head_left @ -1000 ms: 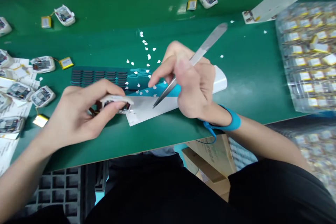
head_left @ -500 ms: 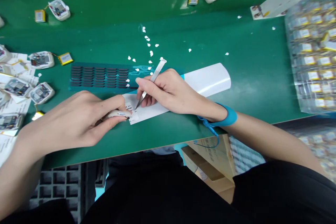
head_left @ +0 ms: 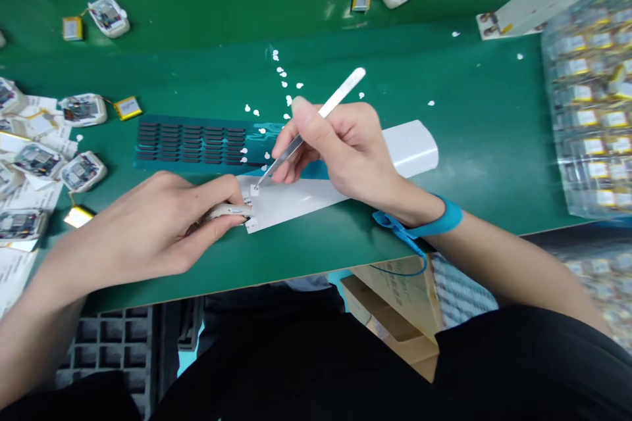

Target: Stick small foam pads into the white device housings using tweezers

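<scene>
Green workbench (head_left: 474,145), left grip (head_left: 148,223) clamped on white casing (head_left: 230,212), right grip (head_left: 350,151) clamped on tweezers (head_left: 340,92)

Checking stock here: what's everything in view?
circuit modules: about seven, white, left and top of bench
small batteries: four, yellow, beside modules
bagged batteries: many, clear plastic, right
pad sheet: one, teal-black, centre
white strip: one, white, centre
dots: many, white, on bench
papers: several, white, left
box: one, brown, below bench
bench: one, green, underneath
tweezers: one, silver, over strip
wrist strap: one, blue, right wrist
left hand: holding a white-cased module
right hand: holding the tweezers
</scene>
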A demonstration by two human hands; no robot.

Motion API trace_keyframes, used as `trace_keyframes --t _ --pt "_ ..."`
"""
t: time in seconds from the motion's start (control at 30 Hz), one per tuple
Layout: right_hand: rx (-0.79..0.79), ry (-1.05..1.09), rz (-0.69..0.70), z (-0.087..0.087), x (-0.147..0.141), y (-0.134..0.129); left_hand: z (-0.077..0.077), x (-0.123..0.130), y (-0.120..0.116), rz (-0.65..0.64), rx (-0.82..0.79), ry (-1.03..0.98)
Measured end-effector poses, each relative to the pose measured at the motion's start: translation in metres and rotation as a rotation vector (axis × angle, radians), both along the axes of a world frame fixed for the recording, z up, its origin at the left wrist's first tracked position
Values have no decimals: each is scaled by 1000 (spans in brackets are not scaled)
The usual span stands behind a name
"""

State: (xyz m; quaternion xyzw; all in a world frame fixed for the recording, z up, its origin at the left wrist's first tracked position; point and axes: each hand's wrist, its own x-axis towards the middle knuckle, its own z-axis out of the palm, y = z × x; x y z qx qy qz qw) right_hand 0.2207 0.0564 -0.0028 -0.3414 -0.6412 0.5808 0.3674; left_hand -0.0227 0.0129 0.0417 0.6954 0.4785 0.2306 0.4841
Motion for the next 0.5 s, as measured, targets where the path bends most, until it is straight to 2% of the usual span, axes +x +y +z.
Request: trace_keyframes --t 0.07,0.1,0.17,0.27,0.33,0.5 --pt "31 71 -65 4 0 -1 0 0 -1 -153 112 95" --pt "41 103 -91 6 0 -1 -1 1 -2 -173 151 117" --pt "14 120 -98 10 0 -2 -3 2 -2 -86 154 104" --pt "-89 131 -32 14 1 -3 -7 6 -1 52 91 53" --pt "-132 165 19 15 1 -5 -10 10 0 85 24 -17" --pt "-88 169 -21 16 -1 -13 -14 20 -1 -13 -180 -216"
